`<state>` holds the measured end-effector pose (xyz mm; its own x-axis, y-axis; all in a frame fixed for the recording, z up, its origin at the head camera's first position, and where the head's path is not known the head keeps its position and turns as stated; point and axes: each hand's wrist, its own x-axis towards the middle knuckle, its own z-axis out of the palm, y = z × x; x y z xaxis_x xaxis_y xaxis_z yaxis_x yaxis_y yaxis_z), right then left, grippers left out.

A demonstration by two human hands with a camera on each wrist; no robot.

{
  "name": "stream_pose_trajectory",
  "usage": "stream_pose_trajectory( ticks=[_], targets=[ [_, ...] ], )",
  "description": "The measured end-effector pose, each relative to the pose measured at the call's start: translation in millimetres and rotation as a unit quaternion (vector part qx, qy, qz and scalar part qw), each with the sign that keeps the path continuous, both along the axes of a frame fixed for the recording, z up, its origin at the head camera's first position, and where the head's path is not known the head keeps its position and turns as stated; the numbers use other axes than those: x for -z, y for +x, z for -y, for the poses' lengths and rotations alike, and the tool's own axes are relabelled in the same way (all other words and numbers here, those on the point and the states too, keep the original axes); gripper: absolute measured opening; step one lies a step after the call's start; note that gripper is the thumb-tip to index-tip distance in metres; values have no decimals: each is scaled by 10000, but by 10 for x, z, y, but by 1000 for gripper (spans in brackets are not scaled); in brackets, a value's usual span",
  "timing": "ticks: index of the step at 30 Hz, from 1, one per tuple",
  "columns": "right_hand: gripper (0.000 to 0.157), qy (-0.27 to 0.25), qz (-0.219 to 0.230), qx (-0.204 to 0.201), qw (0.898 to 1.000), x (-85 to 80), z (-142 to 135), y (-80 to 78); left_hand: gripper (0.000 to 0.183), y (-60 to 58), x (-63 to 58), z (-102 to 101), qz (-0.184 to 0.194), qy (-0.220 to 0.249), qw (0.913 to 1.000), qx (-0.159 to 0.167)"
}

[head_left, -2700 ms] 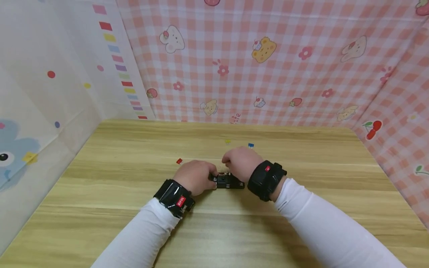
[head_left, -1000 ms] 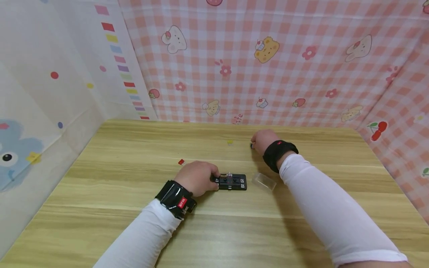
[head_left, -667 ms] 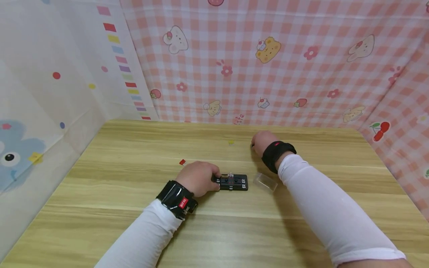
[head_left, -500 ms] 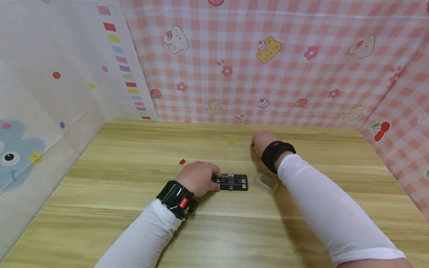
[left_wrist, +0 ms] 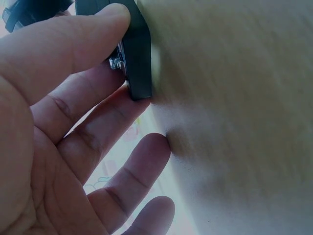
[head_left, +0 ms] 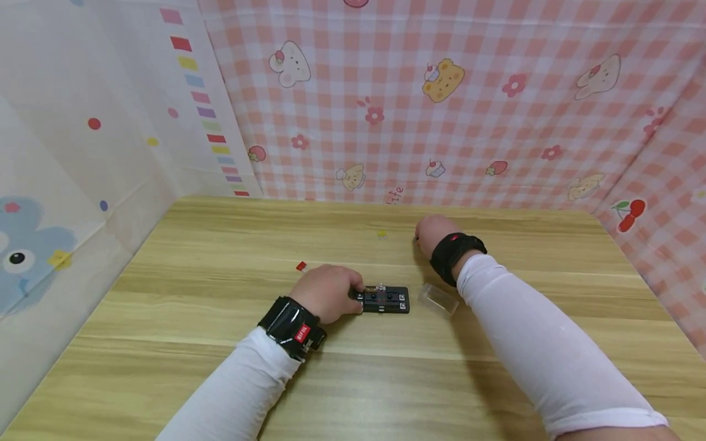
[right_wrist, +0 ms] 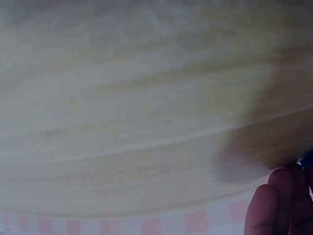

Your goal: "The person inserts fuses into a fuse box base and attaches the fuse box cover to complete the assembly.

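My left hand (head_left: 326, 293) grips the left end of a black fuse block (head_left: 393, 300), which has metal terminals on top and sits on the table. In the left wrist view, the thumb presses on one face of the block and fingers support the other side. Farther back and to the right, my right hand (head_left: 434, 234) is down at the tabletop. Its fingertips pinch a small blue blade fuse (right_wrist: 307, 159), mostly hidden by the fingers and cut off at the right wrist view's edge.
A clear plastic cover (head_left: 439, 299) lies just right of the block. The red blade fuse (head_left: 301, 266) is beyond my left hand, and a yellow one (head_left: 382, 234) lies farther back. Patterned cloth walls (head_left: 397, 110) border the wood table (head_left: 220, 367).
My right hand has left the block and gone back and right to the blue fuse, staying nearly still since. The clear cover came into view beside the block. My left hand keeps its grip.
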<state>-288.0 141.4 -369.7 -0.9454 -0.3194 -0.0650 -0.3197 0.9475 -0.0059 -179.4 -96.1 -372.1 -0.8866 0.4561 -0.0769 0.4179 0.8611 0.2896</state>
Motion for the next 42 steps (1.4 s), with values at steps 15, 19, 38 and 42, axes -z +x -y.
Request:
stream_pose_trajectory(
  ticks=[15,19,38,42],
  targets=[
    [12,-219,34,50,9997,6,-6,-2,26,-1,1,0,35,61,10000,8],
    [10,-404,69,113,9991,-3,-26,-2,25,2,6,2,35,65,10000,28],
    [10,-703,0,37,9975,-19,-101,-1,24,6,-1,-5,50,90,9999,-1],
    [10,-696,-15,4,9976,-44,-75,32,24,3,6,-4,49,87,9999,-19]
  ],
)
